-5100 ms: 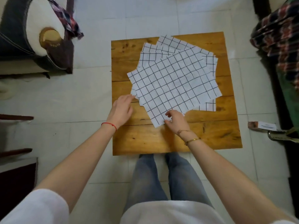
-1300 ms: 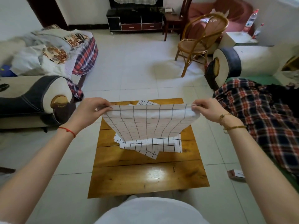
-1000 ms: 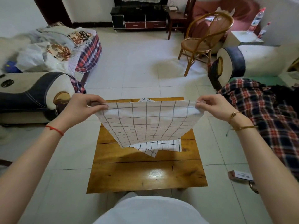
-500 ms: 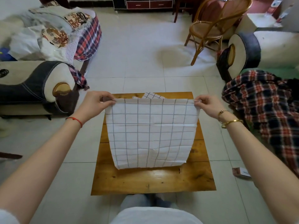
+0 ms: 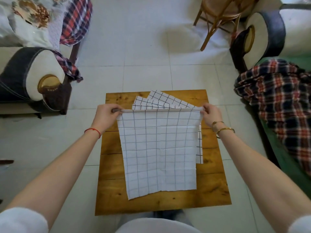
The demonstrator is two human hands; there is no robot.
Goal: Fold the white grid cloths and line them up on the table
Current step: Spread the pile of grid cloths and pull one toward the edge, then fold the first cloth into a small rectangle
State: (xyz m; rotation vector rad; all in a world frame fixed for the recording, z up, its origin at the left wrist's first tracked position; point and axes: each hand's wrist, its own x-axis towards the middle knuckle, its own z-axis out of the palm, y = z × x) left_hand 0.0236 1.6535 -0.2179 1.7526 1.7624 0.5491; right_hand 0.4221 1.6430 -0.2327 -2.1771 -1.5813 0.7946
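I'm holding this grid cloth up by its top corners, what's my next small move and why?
Probably lower the top edge toward you to fold it in half: left hand and right hand pinch the cloth while its bottom edge lies on the table.

White black-gridded cloth point(image 5: 159, 153), brown table point(image 5: 111, 182)

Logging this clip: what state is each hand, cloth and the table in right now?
left hand: grip pinching held cloth's top left corner
right hand: grip pinching its top right corner
held cloth: unfolded, hanging over the table
other cloths: unfolded, overlapping pile
table: bearing the pile
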